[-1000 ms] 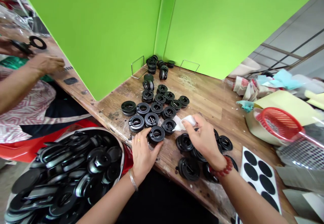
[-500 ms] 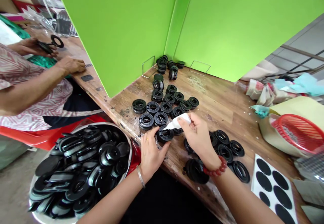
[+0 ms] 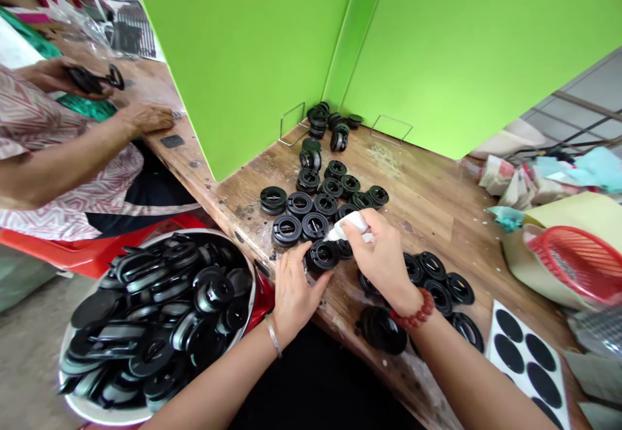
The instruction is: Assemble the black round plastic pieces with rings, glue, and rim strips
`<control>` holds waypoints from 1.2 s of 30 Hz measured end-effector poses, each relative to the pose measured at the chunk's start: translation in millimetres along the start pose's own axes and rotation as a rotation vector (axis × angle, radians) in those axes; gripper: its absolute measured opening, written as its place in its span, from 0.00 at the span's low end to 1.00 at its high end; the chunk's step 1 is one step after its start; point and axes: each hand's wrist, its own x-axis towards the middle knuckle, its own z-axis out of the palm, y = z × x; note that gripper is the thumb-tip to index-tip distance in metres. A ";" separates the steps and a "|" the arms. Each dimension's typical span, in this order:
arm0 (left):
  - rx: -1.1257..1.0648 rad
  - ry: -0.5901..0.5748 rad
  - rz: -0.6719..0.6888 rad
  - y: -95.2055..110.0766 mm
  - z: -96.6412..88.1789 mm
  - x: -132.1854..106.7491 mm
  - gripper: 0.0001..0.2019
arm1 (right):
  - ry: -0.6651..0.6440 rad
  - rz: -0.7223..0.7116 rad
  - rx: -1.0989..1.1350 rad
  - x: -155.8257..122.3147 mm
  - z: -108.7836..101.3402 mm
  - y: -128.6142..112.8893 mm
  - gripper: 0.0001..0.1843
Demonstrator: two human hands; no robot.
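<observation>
My left hand [image 3: 295, 285] grips a round black plastic part [image 3: 322, 254] at the near edge of the wooden table [image 3: 418, 203]. My right hand [image 3: 383, 257] is closed round a small white squeeze bottle [image 3: 348, 225], its tip pointing down-left just above that part. Several like black parts [image 3: 315, 204] lie in rows behind it, and more [image 3: 437, 284] lie to the right of my right wrist.
A large bowl [image 3: 155, 316] heaped with black parts sits below the table at left. A person at far left holds a black part [image 3: 94, 80]. Green partition walls [image 3: 272, 48] close the back. A red basket [image 3: 576, 255] and a sheet of black oval stickers [image 3: 527, 359] lie right.
The view has shifted a little left and down. My right hand has brought the bottle tip closer over the part held by my left hand. The person at left has moved their hands.
</observation>
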 end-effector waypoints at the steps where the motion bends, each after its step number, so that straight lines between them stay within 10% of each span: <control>1: 0.001 -0.004 0.001 -0.2 -0.1 -0.2 0.29 | 0.002 -0.009 -0.026 -0.6 -3.0 0.5 0.12; 11: 0.002 -0.003 -0.001 -0.4 0.8 0.8 0.29 | -0.064 -0.083 -0.061 -23.8 -27.8 -14.1 0.12; 23: 0.013 -0.003 0.005 -4.5 3.1 -2.1 0.29 | -0.102 -0.002 0.028 -24.5 -4.3 -29.0 0.11; 36: -0.051 -0.059 -0.108 1.2 -7.9 7.7 0.33 | 0.170 0.555 0.836 -42.8 -51.7 26.7 0.27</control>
